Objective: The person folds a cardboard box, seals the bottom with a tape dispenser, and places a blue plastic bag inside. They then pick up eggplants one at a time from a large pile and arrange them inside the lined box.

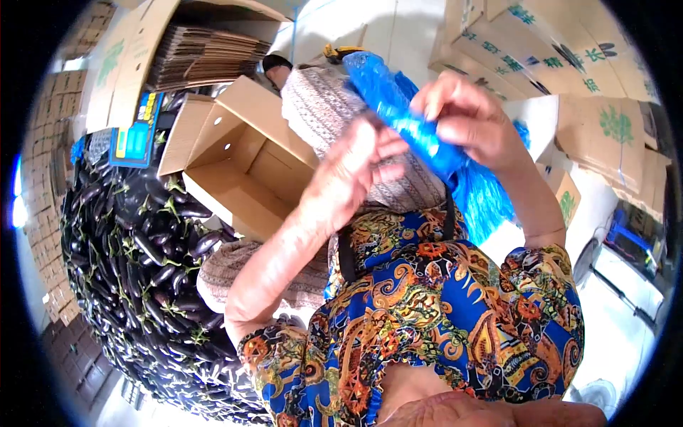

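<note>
The right hand (473, 121) has its grip closed on a blue plastic bag (421, 136), thumb and fingers pinching the gathered film at about the bag's middle. One crumpled end of the bag reaches up and left beyond this grip, over the patterned knit trousers (324, 103), while the other fans out loosely below it, beside the forearm. The left hand (345, 167) is somewhat blurred; its grip stands apart, fingers extended towards the bag and just beside it, though whether the fingertips touch the film cannot be told. Directly left of the left grip sits an open cardboard box (224, 196), flaps raised, its bare inside facing up. Further left and lower than that grip spreads a large heap of dark purple eggplants (146, 249), many with green stalks. Up and left of the left grip, beyond the box, stand a stack of flattened cardboard (213, 55) and a blue-and-yellow panel (135, 139). Above and right of the right grip are cartons (523, 53) printed with green characters, and another printed carton (601, 135) is to its right. Below both grips lies the person's colourful paisley top (434, 306).
</note>
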### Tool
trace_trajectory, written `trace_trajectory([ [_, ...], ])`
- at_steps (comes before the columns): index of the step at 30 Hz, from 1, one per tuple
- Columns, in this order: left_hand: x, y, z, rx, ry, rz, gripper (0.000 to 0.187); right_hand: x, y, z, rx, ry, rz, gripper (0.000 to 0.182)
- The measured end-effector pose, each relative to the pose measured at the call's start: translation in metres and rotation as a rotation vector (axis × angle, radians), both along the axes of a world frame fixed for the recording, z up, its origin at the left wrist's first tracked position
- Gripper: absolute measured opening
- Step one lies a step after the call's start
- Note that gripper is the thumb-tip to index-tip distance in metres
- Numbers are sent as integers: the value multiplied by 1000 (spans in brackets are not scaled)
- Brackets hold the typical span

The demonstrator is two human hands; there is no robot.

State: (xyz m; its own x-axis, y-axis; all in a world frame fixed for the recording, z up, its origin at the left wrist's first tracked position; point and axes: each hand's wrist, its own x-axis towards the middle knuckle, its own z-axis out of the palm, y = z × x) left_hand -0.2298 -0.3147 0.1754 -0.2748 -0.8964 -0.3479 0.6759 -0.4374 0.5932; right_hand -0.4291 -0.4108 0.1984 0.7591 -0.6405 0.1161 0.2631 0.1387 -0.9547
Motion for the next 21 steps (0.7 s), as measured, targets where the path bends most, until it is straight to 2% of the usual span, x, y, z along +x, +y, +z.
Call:
trace_trajectory([
  [1,7,-10,6,-19,48,78,49,7,4,13,63,162,75,26],
  [2,14,-14,20,-71,-46,176,39,14,9,25,123,328,148,34],
  [3,26,-15,25,-156,-84,223,35,21,15,30,143,334,179,44],
  [4,41,-16,31,-237,-120,274,31,24,16,14,-18,197,180,41],
  [6,71,-10,66,-205,-206,484,26,29,17,16,-115,323,65,39],
  [8,99,5,96,-297,-34,603,28,35,-1,1,-270,364,74,31],
  [9,121,15,104,-335,36,667,30,37,-10,-5,-517,518,-10,26],
  [10,142,24,110,-378,109,726,32,39,-15,-23,-855,583,-224,27],
  [12,165,42,129,-575,80,699,36,57,-38,-12,-780,865,-66,33],
  [13,175,51,133,-597,112,727,36,68,-42,-11,-768,704,-103,27],
  [14,187,62,131,-582,162,776,37,82,-48,-15,-1000,548,-160,20],
  [16,180,80,133,-586,-38,907,40,129,-43,15,-896,472,-93,16],
  [17,181,86,131,-653,14,846,39,156,-40,11,-767,412,-87,13],
  [20,180,93,133,-650,-187,913,40,236,-15,11,-471,127,-9,15],
  [21,167,83,136,-501,-400,1140,41,251,-4,10,-516,180,25,20],
])
